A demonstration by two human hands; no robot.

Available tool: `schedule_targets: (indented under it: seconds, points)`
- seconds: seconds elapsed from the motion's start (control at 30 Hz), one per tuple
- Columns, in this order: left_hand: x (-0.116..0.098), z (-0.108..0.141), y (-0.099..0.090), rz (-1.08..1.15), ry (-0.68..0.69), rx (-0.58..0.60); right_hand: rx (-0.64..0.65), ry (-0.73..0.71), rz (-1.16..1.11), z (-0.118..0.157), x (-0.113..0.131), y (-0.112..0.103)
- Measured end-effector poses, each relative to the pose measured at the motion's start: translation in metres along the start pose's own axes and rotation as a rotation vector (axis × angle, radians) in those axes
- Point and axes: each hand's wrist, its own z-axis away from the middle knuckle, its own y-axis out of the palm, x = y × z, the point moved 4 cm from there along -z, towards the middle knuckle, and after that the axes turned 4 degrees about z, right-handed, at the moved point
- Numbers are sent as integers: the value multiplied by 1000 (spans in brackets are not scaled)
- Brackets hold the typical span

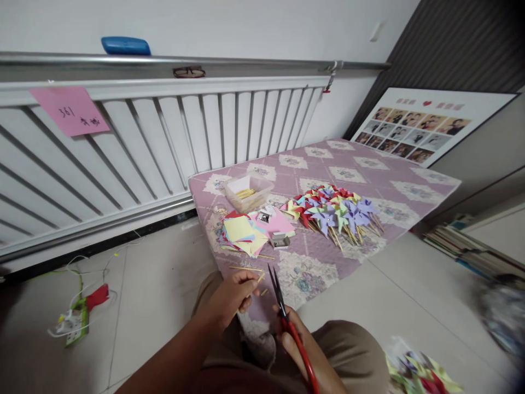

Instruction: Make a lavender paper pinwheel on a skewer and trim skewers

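My left hand (pixel 235 295) is closed around a thin wooden stick (pixel 260 278), whose end pokes out past the fingertips. My right hand (pixel 301 339) grips red-handled long-nose pliers (pixel 279 295), their dark jaws pointing up and slightly apart. The jaws are beside the stick, not touching it. A short cut piece of stick (pixel 263 292) lies on the cloth between the hands. Just beyond my left hand are a loose stick (pixel 245 268) and a pile of coloured paper sheets (pixel 241 230). A small open grey box (pixel 281 241) sits beside the papers.
Finished paper pinwheels (pixel 328 213) lie heaped on the flowered cloth (pixel 303 273) at right. A clear plastic tub (pixel 248 192) holds sticks. More pinwheels (pixel 422 372) are on the floor at lower right. A white radiator (pixel 164 131) runs behind; a power strip (pixel 77 325) lies at left.
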Motion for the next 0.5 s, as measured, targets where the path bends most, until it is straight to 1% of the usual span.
schedule_targets:
  seconds: [0.1,0.23,0.37,0.5]
  points:
    - [5,-7,-5,-120,-41,49,149,3,79,-2,0,1]
    - [15,-17,-11,-183,-106,105,271,44,111,-6,-17,3]
    - [33,-27,-17,-165,-174,135,309,82,138,-10,-32,4]
    - [50,-35,-22,-173,-243,141,295,106,188,-14,-33,6]
